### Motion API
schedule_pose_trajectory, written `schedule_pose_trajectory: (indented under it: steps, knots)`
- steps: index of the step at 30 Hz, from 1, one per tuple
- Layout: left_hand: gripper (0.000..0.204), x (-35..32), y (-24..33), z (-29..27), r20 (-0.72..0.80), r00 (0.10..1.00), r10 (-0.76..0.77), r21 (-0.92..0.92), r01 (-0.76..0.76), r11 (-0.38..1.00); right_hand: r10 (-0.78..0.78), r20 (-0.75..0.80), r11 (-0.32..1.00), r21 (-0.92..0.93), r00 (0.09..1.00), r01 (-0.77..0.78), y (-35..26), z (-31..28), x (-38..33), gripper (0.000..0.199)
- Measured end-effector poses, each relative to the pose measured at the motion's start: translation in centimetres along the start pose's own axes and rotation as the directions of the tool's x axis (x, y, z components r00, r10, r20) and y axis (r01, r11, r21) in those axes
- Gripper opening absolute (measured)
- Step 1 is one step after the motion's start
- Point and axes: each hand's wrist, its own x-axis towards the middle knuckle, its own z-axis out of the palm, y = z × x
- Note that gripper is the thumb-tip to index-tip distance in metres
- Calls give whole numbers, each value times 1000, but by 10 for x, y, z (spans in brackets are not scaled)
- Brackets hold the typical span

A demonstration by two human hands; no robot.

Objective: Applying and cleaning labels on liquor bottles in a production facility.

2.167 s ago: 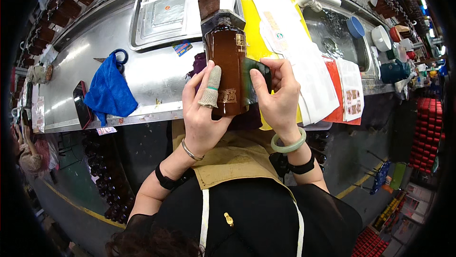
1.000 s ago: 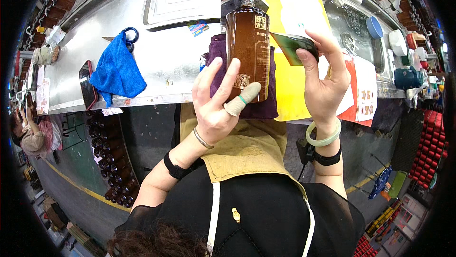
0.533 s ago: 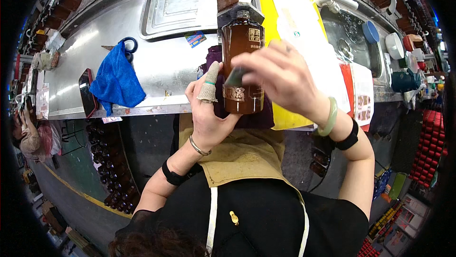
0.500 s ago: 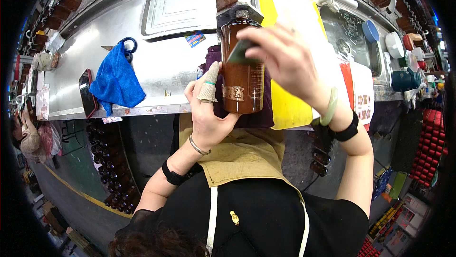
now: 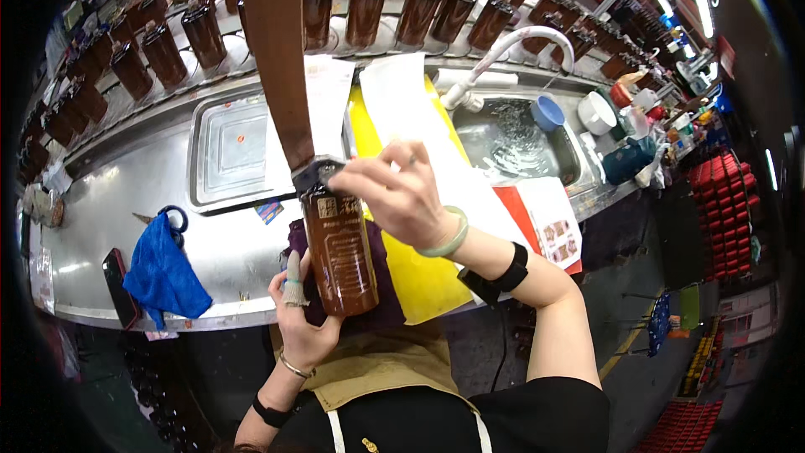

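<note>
left hand [image 5: 303,319] curled in a grip, fingers up; right hand [image 5: 401,197] reaching across, fingertips pinched.

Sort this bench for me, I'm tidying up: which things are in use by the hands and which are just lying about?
In use:
- brown bottle, gripped by the left hand
- dark cap piece at its top, under the right hand
- purple cloth behind the bottle

Lying about:
- blue rag
- black phone
- metal tray
- sink
- blue cup

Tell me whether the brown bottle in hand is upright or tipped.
Upright: the brown bottle stands with its neck up, left hand gripping its base, right hand at the cap.
</note>
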Motion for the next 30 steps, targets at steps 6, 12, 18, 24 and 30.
schedule_pose_trajectory:
  steps: [6, 12, 18, 24, 30]
  knots:
    - [84, -2, -7, -4, 57, 998, 8, -23, -6, 1000, -363, 137, 826, 506, 922, 250, -63, -16, -33, 33]
    - [90, 4, 8, 6, -10, 997, -80, -143, 78, 987, 34, 11, 990, 139, 999, -35, 0, -1, -9, 22]
    - [102, 4, -1, 2, -76, 997, 18, -164, -30, 986, -273, 86, 800, 573, 958, 177, -61, -9, -38, 29]
    - [101, 9, 1, -2, 18, 999, 44, -18, -44, 999, 17, -59, 982, 189, 998, -5, 0, 8, -27, 26]
    - [93, 1, -3, -3, 33, 997, -69, -126, 72, 989, -179, 128, 823, 563, 975, 77, -51, -12, -32, 23]
